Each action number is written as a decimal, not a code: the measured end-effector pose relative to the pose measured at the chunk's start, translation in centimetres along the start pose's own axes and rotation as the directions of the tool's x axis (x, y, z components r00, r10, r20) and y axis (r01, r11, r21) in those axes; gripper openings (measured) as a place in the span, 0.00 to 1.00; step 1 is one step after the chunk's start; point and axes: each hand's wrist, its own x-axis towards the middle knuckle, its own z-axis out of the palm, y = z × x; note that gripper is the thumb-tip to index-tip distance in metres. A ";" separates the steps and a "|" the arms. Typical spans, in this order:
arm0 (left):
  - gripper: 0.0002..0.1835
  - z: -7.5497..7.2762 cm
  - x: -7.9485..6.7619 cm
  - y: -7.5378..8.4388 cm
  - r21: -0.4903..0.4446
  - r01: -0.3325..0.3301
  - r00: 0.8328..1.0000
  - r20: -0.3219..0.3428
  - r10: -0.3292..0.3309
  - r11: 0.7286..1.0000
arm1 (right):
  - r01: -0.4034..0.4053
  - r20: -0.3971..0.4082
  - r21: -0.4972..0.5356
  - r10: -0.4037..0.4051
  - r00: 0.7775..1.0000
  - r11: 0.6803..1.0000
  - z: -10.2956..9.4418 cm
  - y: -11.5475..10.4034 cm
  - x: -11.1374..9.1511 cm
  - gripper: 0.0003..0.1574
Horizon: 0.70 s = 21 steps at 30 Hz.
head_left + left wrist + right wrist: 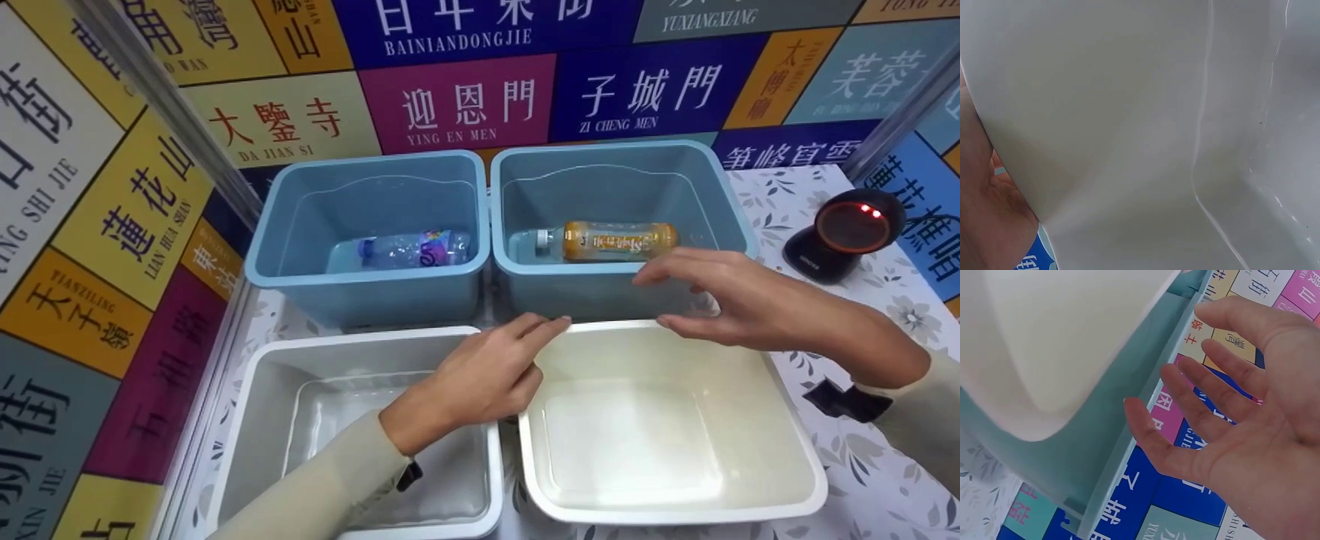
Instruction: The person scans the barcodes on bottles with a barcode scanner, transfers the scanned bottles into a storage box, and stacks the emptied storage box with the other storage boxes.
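Observation:
My right hand (739,296) hovers by the front rim of the right blue bin (607,150), thumb and fingers spread apart with nothing between them. In the right wrist view the same hand (1247,416) shows an empty palm. Inside that bin lies a bottle with an orange label (619,240) and a white cap. My left hand (484,367) is over the inner edges of the two front bins, its index finger pointing toward the cream bin's back corner. The left wrist view shows part of this hand (988,202) beside a bin's rim; its fingertips are hidden there.
A clear bottle with a purple-blue label (424,249) lies in the left blue bin (375,159). In front stand a white bin (240,420) and a cream bin (667,514). A black scanner (840,232) with red lights is at the right. Printed panels (461,105) enclose the table.

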 end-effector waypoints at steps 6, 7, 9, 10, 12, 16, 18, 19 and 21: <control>0.33 0.0 0.0 0.0 0.011 -0.001 1.000 -0.006 0.001 1.000 | -0.079 0.052 0.025 0.078 0.996 0.997 0.3 0.1 -0.8 0.27; 0.33 0.1 0.0 0.0 0.011 -0.001 1.000 -0.007 0.001 1.000 | -0.091 0.057 0.029 0.089 0.994 0.995 0.4 0.2 -1.0 0.27; 0.33 0.1 0.0 0.0 0.010 -0.003 1.000 -0.007 0.003 1.000 | -0.102 0.059 0.033 0.100 0.993 0.994 0.5 0.3 -1.3 0.27; 0.33 0.1 0.1 0.1 0.009 -0.004 1.000 -0.007 0.004 1.000 | -0.104 0.059 0.035 0.102 0.993 0.994 0.5 0.4 -1.5 0.27; 0.34 0.1 0.1 0.1 0.007 -0.006 1.000 -0.008 0.006 1.000 | -0.098 0.047 0.035 0.096 0.994 0.995 0.6 0.6 -1.9 0.28; 0.34 0.0 0.1 0.1 0.006 -0.002 1.000 -0.004 0.002 1.000 | -0.100 0.033 0.024 0.099 0.995 0.995 0.9 0.8 -2.6 0.29; 0.34 0.0 0.0 0.1 0.006 0.002 1.000 -0.003 -0.002 1.000 | -0.105 0.030 0.016 0.105 0.994 0.994 0.9 0.9 -2.8 0.29; 0.34 0.0 0.0 0.1 0.006 0.002 1.000 -0.004 -0.002 1.000 | -0.108 0.029 0.013 0.108 0.994 0.994 1.0 1.0 -2.9 0.29; 0.34 -0.1 -0.1 0.1 0.008 0.003 1.000 -0.006 -0.003 1.000 | -0.106 0.023 0.002 0.106 0.994 0.994 1.1 1.1 -3.1 0.28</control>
